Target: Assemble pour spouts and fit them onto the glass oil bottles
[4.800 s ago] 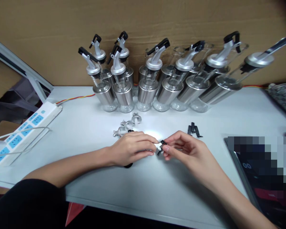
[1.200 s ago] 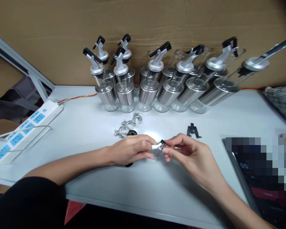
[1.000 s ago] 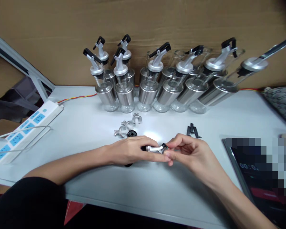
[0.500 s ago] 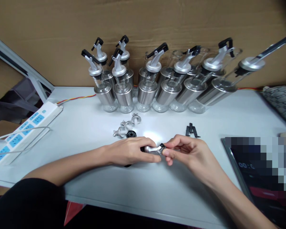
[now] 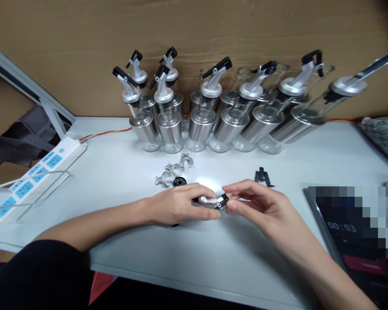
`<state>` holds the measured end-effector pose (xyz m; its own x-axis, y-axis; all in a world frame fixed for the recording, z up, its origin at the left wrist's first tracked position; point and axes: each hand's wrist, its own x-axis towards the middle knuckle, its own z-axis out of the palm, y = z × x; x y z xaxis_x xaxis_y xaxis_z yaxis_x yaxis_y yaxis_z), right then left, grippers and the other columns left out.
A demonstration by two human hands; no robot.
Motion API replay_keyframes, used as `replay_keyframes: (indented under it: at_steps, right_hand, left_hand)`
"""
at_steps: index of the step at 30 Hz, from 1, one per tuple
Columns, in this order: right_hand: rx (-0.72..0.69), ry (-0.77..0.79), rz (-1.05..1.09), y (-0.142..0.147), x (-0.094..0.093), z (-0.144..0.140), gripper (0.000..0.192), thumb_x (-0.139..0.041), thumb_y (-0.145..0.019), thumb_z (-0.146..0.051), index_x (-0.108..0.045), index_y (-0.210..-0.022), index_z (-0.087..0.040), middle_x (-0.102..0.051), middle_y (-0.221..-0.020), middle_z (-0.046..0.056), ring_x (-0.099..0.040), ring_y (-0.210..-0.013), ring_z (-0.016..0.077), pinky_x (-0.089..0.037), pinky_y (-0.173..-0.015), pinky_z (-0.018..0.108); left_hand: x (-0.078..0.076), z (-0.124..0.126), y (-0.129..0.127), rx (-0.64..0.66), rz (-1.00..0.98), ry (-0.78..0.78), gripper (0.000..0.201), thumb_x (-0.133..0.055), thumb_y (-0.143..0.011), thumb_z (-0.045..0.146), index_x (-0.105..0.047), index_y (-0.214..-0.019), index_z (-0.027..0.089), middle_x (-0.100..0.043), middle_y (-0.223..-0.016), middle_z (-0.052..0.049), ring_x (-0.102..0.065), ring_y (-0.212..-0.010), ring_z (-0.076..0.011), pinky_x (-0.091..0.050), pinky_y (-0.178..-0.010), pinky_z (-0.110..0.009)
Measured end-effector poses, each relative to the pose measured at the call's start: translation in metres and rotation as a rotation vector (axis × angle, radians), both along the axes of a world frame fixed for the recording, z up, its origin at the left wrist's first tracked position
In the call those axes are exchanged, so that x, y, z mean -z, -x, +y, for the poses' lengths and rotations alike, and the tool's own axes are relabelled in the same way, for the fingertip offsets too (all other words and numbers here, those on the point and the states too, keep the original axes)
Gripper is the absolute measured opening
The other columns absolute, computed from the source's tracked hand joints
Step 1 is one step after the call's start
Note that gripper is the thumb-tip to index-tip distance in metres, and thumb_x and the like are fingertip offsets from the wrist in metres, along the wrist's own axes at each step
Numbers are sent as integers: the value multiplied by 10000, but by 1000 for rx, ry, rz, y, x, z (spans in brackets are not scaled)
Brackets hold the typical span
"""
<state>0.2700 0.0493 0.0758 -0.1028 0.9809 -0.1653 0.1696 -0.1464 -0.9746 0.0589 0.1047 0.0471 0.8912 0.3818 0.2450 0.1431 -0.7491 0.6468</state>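
Observation:
My left hand (image 5: 179, 206) is closed around a bottle pourer (image 5: 210, 200), its silver spout pointing right and a black flip lever (image 5: 223, 200) at the tip. Its base is mostly hidden under my fingers. Close to the lever is my right hand (image 5: 258, 206), thumb at the spout's tip and index finger raised apart from it. Beyond my left hand lie several silver pourer spouts (image 5: 164, 178) and a round black stopper (image 5: 180, 181). Small black levers (image 5: 262, 175) lie together beyond my right hand. Another black piece (image 5: 174, 224) shows partly under my left wrist.
Glass bottles with steel sleeves (image 5: 202, 125) stand in rows at the back, several topped with pourers. A white power strip (image 5: 42, 176) with cables is on the left. A dark screen with a timer (image 5: 341, 227) lies on the right. Cardboard (image 5: 84, 56) stands behind.
My right index finger has lifted away from the pourer's lever, and the hand has opened from its pinch. My left hand keeps hold of the pourer. The view has shifted slightly.

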Motion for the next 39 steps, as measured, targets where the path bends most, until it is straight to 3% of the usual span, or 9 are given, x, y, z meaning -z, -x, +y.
replay_keyframes:
  at_steps: [3,6,8,11,13,19,29,39]
  right_hand:
    - [-105,-36,-73,-1,0,-1,183,-639,-809,-359,-694,-930,-234,-703,-918,34,-652,-845,166,-523,-746,265]
    - [-173,-34,-101,0,0,-2,193,-584,-856,-376,-678,-962,-245,-689,-928,29,-642,-866,166,-501,-785,280]
    - [-175,-52,-103,0,1,-2,170,-586,-860,-374,-661,-946,-248,-674,-892,12,-632,-841,152,-487,-779,265]
    - [-161,-77,-92,0,1,-2,137,-597,-855,-367,-641,-899,-246,-652,-845,-7,-612,-806,136,-469,-761,246]
    - [-154,-75,-93,1,1,-3,138,-599,-852,-369,-634,-882,-239,-646,-838,-6,-605,-803,140,-461,-753,248]
    - [-186,-44,-130,1,1,-3,172,-572,-863,-389,-633,-872,-229,-647,-837,13,-602,-805,164,-456,-750,274]
    - [-210,-58,-149,1,1,-3,178,-596,-848,-396,-654,-869,-229,-673,-870,28,-616,-834,179,-458,-742,282]
    - [-219,-187,-220,-4,2,0,125,-649,-821,-359,-673,-850,-239,-687,-887,43,-630,-848,196,-470,-756,311]
  left_hand:
    - [-3,-2,-1,-77,-18,196,236,-514,-923,332,-616,-1085,194,-618,-1109,-65,-581,-970,-144,-456,-841,-242]
    - [-6,-3,-2,-140,9,289,284,-527,-915,376,-571,-1126,190,-636,-1054,-46,-606,-904,-126,-470,-795,-219]
    - [-5,-2,-2,-90,-24,178,246,-492,-937,352,-552,-1119,197,-632,-1061,-49,-611,-914,-127,-473,-793,-221]
    - [2,0,-2,6,-179,-154,171,-399,-970,217,-504,-1105,221,-608,-1098,-69,-605,-947,-137,-478,-809,-251]
    - [6,1,-3,-8,-268,-239,185,-386,-964,185,-444,-1138,211,-606,-1077,-87,-603,-950,-146,-491,-805,-271]
    - [5,1,-5,-45,-282,-207,162,-388,-971,254,-424,-1101,164,-625,-946,-93,-615,-928,-174,-513,-774,-296]
    - [4,3,-3,-57,-268,-172,315,-505,-919,417,-471,-1064,140,-611,-969,-120,-608,-921,-183,-523,-786,-290]
    - [1,1,-3,-63,-165,-228,286,-410,-962,354,-538,-1039,110,-570,-1017,-137,-576,-924,-184,-519,-810,-280]
